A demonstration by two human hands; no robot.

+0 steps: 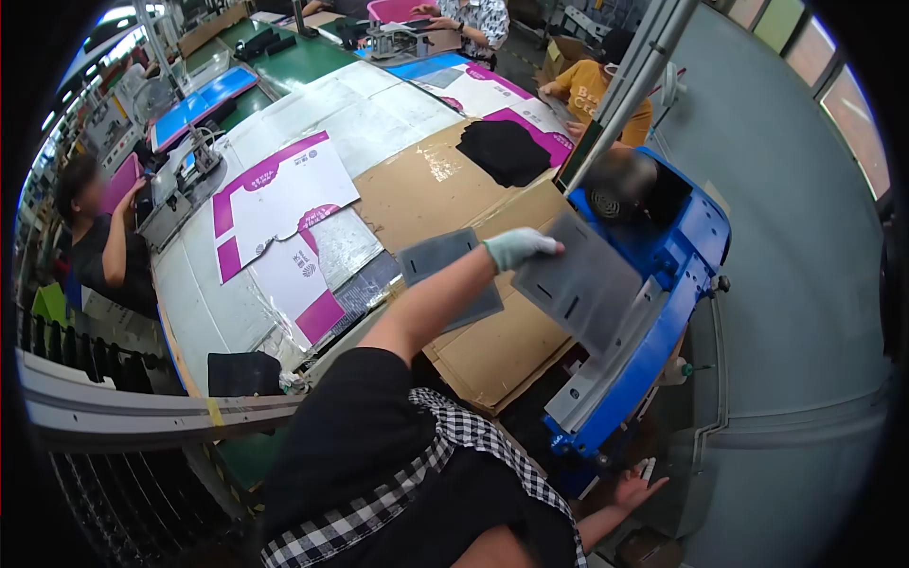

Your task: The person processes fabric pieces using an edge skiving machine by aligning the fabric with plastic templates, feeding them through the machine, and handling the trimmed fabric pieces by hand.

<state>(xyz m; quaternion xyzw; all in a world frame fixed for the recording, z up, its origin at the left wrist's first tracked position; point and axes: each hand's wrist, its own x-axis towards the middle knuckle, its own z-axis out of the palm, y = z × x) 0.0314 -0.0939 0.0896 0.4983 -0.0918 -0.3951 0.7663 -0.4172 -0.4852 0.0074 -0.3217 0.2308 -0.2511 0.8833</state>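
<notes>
My left hand (pixel 519 248), in a pale glove with bare fingertips, grips the edge of a translucent grey plastic sheet (pixel 592 284) with dark slots cut in it. This sheet is tilted and slightly blurred, its far end over the blue machine's metal edge. Under my left forearm, a similar slotted plastic sheet (pixel 438 256) lies on the brown cardboard (pixel 511 355). Low at the right, below the machine, my right hand (pixel 636 490) is palm up with its fingers apart; something white shows at one finger.
A blue machine (pixel 696 227) stands to my right, a metal post (pixel 630 90) beside it. Black pieces (pixel 504 151) and white-and-purple cardboard (pixel 284 199) lie on the table. A metal rail (pixel 151 414) crosses at left. Other people work at left, far side and beyond the machine.
</notes>
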